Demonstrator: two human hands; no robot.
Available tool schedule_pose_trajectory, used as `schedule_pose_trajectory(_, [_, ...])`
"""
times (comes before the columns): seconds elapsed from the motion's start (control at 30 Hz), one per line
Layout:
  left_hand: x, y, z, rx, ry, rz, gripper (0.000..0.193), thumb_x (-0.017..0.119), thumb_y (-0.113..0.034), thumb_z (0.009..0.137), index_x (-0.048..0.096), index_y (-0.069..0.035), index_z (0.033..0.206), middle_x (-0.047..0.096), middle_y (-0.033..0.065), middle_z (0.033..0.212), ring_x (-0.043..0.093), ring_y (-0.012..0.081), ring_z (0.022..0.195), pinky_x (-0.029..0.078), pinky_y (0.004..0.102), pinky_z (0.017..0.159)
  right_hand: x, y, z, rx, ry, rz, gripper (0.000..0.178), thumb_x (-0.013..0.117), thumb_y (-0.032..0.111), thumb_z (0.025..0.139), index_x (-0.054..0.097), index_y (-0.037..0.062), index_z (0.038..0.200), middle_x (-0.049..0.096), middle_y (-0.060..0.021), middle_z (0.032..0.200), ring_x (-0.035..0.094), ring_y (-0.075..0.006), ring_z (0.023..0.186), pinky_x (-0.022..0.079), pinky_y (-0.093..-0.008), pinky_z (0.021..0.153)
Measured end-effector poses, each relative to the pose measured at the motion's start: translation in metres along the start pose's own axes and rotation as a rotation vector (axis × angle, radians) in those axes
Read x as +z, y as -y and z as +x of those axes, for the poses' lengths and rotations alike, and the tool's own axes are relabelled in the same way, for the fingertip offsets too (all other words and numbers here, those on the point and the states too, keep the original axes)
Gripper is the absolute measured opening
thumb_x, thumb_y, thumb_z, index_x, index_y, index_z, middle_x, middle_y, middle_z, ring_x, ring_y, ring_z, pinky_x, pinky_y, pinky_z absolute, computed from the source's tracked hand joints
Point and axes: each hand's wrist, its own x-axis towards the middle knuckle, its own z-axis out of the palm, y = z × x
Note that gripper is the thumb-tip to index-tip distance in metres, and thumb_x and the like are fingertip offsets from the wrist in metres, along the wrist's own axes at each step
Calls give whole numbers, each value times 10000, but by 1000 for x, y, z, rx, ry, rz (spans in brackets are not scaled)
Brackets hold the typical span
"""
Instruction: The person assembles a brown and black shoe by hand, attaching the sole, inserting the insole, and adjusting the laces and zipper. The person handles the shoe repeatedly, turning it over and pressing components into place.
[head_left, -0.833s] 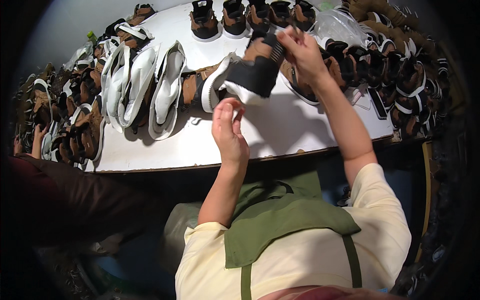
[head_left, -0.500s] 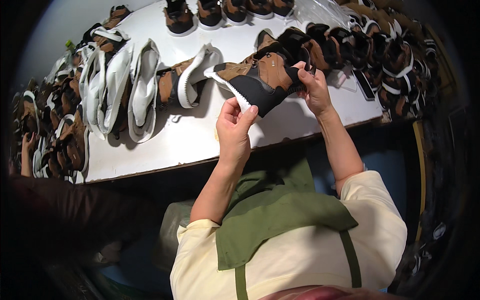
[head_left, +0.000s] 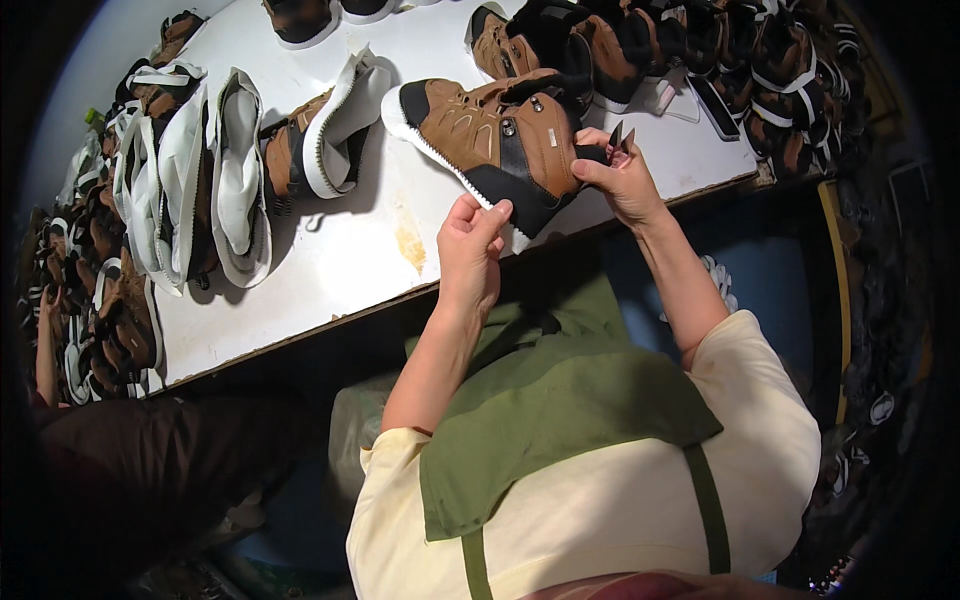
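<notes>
Over the front of the table I hold a brown and black shoe upper (head_left: 490,140) on its side, its white stitched lower edge facing me and its toe to the left. My left hand (head_left: 472,245) pinches that white edge near the heel, thumb on top. My right hand (head_left: 618,180) is closed at the heel and collar end, the thumb pressing on the black part. From its fingers stick up two dark pointed blades that look like thread snips (head_left: 620,137); the rest of them is hidden in the hand.
Left on the white table (head_left: 340,260) stand several shoe uppers (head_left: 240,180) with pale linings facing up. More shoes (head_left: 620,50) are piled at the back right, near a dark flat phone-like object (head_left: 713,108). Another person's arm (head_left: 47,345) shows at the far left.
The shoe upper has turned so that more of its brown side and laced front shows, and its toe has risen. My view has shifted, moving the table's things leftward and up.
</notes>
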Motion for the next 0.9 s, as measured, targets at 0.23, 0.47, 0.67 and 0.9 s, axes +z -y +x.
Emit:
schedule_pose_trajectory(0.23, [3, 0, 0, 34, -11, 87, 213, 717, -32, 817, 613, -39, 1003, 585, -47, 740, 466, 14, 590, 360, 163, 544, -1, -6, 0, -8, -9, 111, 166, 792, 32, 744, 649, 48, 827, 578, -4, 914, 560, -97, 839, 458, -235, 742])
schedule_pose_trajectory(0.47, [2, 1, -1, 29, 44, 90, 267, 702, -18, 818, 620, -15, 1073, 671, 29, 913, 616, 83, 790, 495, 231, 738, -11, -11, -2, -77, 56, 17, 192, 785, 66, 729, 629, 34, 836, 588, -49, 941, 557, -146, 896, 444, -279, 821])
schedule_pose_trajectory(0.67, [2, -2, -4, -95, 113, 103, 286, 679, -9, 817, 611, -10, 1094, 679, 44, 955, 634, 104, 836, 502, 248, 792, -16, -11, -9, -154, 63, -69, 216, 792, 91, 714, 610, 38, 818, 599, -65, 950, 560, -169, 905, 441, -305, 847])
schedule_pose_trajectory(0.9, [9, -5, -6, -140, 128, -47, 243, 702, -31, 803, 610, -60, 1026, 651, -18, 872, 570, 50, 713, 450, 182, 646, -18, -7, -19, -166, 96, -38, 228, 821, 49, 671, 619, 32, 774, 621, -94, 1005, 573, -189, 918, 441, -325, 846])
